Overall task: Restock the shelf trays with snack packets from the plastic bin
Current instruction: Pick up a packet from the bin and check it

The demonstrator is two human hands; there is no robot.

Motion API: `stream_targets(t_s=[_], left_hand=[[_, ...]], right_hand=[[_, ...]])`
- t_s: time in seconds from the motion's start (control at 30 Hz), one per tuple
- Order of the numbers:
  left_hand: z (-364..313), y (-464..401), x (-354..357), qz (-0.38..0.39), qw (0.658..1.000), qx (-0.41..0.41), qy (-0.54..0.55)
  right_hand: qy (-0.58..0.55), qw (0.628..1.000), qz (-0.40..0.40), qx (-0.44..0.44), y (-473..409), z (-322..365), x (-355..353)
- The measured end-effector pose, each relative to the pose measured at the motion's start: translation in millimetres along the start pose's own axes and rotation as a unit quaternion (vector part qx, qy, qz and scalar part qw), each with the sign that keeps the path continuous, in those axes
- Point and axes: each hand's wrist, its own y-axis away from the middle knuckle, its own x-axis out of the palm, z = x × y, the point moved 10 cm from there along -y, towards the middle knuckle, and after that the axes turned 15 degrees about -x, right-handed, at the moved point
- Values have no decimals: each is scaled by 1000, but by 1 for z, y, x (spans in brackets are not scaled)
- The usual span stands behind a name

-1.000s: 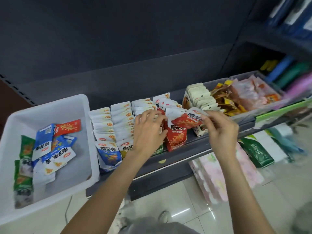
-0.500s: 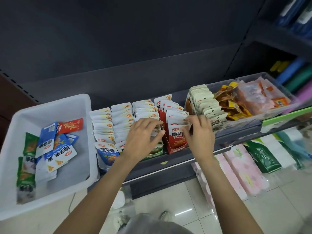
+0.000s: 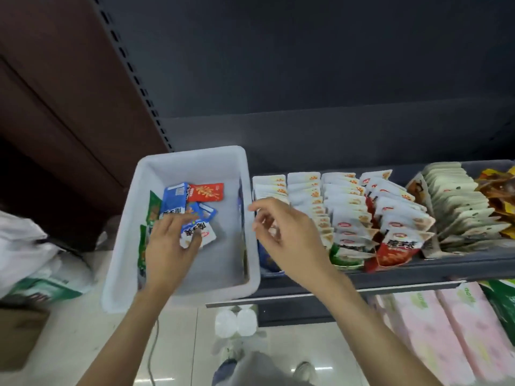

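The white plastic bin (image 3: pixel 228 263) stands at the left end of the shelf and holds loose snack packets: a red one (image 3: pixel 205 192), a blue one (image 3: pixel 174 197) and green ones (image 3: pixel 153 210). My left hand (image 3: pixel 170 246) is inside the bin, fingers and thumb pinched on a blue-and-white packet (image 3: pixel 195 232). My right hand (image 3: pixel 289 238) hovers with nothing in it and fingers spread, between the bin's right wall and the shelf trays. The trays hold upright rows of white-topped packets (image 3: pixel 345 207), with a red packet (image 3: pixel 395 247) at the front.
A tray of pale packets (image 3: pixel 457 201) and orange snacks (image 3: pixel 498 190) sit further right on the dark shelf (image 3: pixel 418 274). Pink tissue packs (image 3: pixel 446 335) lie on the floor below. White bags (image 3: pixel 25 246) and a cardboard box (image 3: pixel 19 332) are at the left.
Both hands left the red packet row in the trays. The view swung left; my left hand went into the bin onto a blue packet, and my right hand followed leftward, empty.
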Motion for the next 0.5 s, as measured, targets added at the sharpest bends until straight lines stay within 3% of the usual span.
stream_targets(t_s=[0.13,0.27,0.5], left_hand=[[59,-34,37,110,990,-32,-79],[81,-53,78,218,960,-39,-173],[102,-63,103,283,919,-6,-275]], right_hand=[[104,988,114,-11,-62,-16,100],[225,946,233,13,-108,-63,182],[251,914,313,59,-138,-129,250]])
